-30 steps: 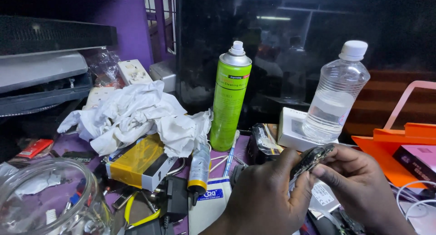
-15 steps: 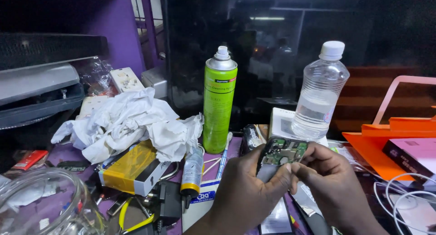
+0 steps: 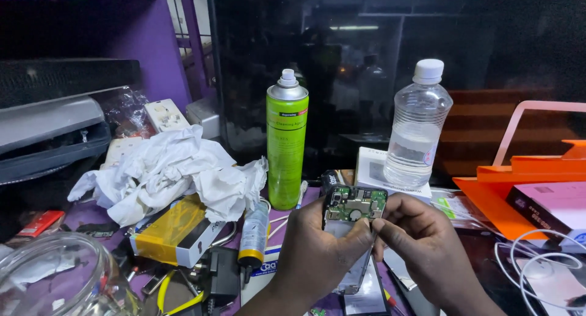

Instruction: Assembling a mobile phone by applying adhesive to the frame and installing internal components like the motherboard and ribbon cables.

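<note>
**Steady grip on an opened phone over a crowded bench**

Cluttered purple workbench [image 3: 91, 215], dark glass behind it, little bare surface. Both hands meet low and centre on one thing: a small opened mobile phone with its green circuit board exposed [image 3: 355, 205], held upright above the bench, just in front of the white cardboard box [image 3: 373, 169]. The left hand [image 3: 317, 255] wraps the lower body from the side, thumb pressed on its face. The right hand [image 3: 421, 246] pinches the right edge, fingertips close beside the left thumb.

To handle this well, I judge the grip should stay on the frame edges, off the board's components. Hold it tilted toward the light.

Hazards sit near: a tall lime-green aerosol spray can [image 3: 287, 142] and a clear plastic water bottle with white cap [image 3: 418, 127] stand just behind. A crumpled white cloth [image 3: 171, 169] lies to the left.
</note>
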